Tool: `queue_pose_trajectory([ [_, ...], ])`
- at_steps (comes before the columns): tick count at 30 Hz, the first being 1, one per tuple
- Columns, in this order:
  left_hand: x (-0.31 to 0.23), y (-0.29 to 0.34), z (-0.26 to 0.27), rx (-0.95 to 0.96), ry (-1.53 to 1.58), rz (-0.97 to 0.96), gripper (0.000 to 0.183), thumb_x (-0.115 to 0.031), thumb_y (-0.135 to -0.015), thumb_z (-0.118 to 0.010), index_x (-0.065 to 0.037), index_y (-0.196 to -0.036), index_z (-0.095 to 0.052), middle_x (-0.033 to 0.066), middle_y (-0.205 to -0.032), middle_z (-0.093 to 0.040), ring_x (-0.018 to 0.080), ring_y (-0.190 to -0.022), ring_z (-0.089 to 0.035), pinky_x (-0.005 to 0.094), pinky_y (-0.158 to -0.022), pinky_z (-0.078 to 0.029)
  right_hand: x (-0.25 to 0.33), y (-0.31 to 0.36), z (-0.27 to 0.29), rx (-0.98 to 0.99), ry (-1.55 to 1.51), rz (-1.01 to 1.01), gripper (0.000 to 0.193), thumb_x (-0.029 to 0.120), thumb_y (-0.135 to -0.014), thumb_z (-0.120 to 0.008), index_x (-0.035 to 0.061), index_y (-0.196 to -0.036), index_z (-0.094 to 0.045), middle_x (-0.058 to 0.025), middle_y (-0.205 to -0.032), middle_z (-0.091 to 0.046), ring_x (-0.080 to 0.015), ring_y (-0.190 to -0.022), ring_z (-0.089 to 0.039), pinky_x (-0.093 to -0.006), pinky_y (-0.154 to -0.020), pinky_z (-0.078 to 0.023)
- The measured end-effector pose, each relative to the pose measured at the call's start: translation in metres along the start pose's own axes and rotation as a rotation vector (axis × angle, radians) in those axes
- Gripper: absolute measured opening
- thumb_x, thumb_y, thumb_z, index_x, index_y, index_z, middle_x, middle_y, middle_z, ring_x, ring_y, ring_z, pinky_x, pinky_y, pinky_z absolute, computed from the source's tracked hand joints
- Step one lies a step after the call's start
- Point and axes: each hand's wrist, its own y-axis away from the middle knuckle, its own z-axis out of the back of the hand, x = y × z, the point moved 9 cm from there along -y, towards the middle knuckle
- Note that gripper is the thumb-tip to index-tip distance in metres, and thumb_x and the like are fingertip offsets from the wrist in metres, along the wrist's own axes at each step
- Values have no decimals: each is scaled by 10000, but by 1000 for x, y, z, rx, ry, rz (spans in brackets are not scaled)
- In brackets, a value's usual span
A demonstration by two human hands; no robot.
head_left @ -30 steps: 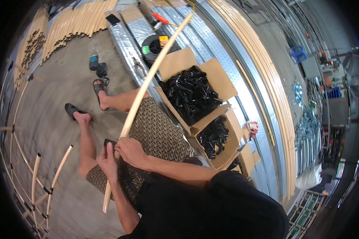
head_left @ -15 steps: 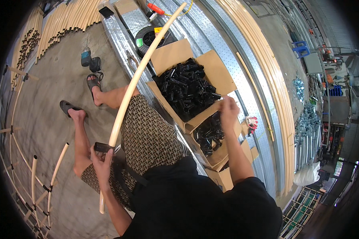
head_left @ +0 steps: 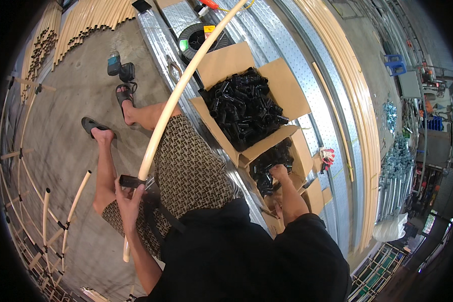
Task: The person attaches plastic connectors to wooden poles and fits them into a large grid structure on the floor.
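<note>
My left hand [head_left: 128,202] is closed round a short black pipe connector [head_left: 131,181] beside my thigh. A long cream pipe [head_left: 172,100] meets this connector; it slants up and away across my lap, and its lower end shows below my hand. My right hand [head_left: 281,172] reaches into the smaller cardboard box [head_left: 300,151], its fingers curled among black connectors [head_left: 267,163]; what they grip is hidden. Just beyond stands a larger open cardboard box [head_left: 287,88], heaped with black connectors [head_left: 244,108].
Both boxes rest on silver metal channels [head_left: 314,136]. Farther along lie pliers [head_left: 174,70] and a wire spool [head_left: 191,44]. A cordless drill [head_left: 120,68] is on the floor. A joined pipe frame [head_left: 48,216] stands at left. Red-and-white gloves [head_left: 327,158] lie right of the boxes.
My right hand has come down from the larger box's near right corner into the smaller box. My left hand still grips the connector, with the pipe almost unmoved. The view has shifted slightly.
</note>
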Motion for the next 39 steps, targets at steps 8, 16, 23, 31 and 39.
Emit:
queue_pose_trajectory([
  [8,-6,-5,-7,41,24,-20,499,-84,-921,-770,-74,-1320,-470,70,-988,-699,128,-759,-679,225,-588,-474,22,23,-5,-78,12,33,201,223,-803,-719,37,-855,-776,-170,-765,-741,-284,-738,-746,-395,-717,-588],
  [16,-3,-6,-4,44,65,-35,450,-29,-930,-743,-48,-1301,-489,71,-1044,-669,144,-858,-665,254,-660,-530,68,51,44,-59,-22,123,217,202,-824,-657,59,-929,-782,-227,-918,-737,-402,-909,-726,-457,-833,-586],
  [23,11,-17,2,89,-5,-66,474,0,-932,-725,-47,-1348,-501,62,-1050,-633,153,-938,-643,304,-716,-569,6,87,155,-525,8,-154,228,218,-855,-656,61,-961,-785,-217,-935,-750,-363,-893,-739,-445,-796,-575],
  [31,4,-19,-2,60,-90,-87,441,-34,-938,-736,-40,-1322,-520,34,-1061,-619,120,-958,-604,302,-733,-553,-194,130,129,-220,-76,-662,304,255,-853,-715,-23,-974,-738,-246,-901,-719,-403,-870,-698,-489,-773,-542],
  [39,-2,-16,-6,49,-83,-78,379,-40,-942,-736,-50,-1265,-538,29,-981,-651,112,-864,-623,295,-719,-556,-55,152,58,17,-14,-1,502,255,-837,-755,-12,-1237,-610,-226,-1071,-645,-393,-988,-645,-477,-802,-527],
])
